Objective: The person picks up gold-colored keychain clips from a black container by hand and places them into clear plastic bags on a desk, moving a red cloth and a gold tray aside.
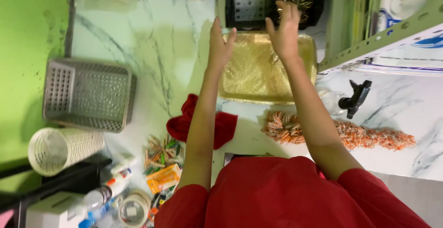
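Red sleeves (295, 195) sat nearest at 6 o'clock; left hand (220, 43) and right hand (284, 29), fingers apart and holding nothing, hovered over the gold tray (258, 76) at 12 o'clock on the surface (157, 43); best gripped level at both short edges.

Hands over a gold tray

Left hand (220, 43) and right hand (284, 30), fingers spread, hover above the gold tray (251, 78) on a marble counter (157, 39).
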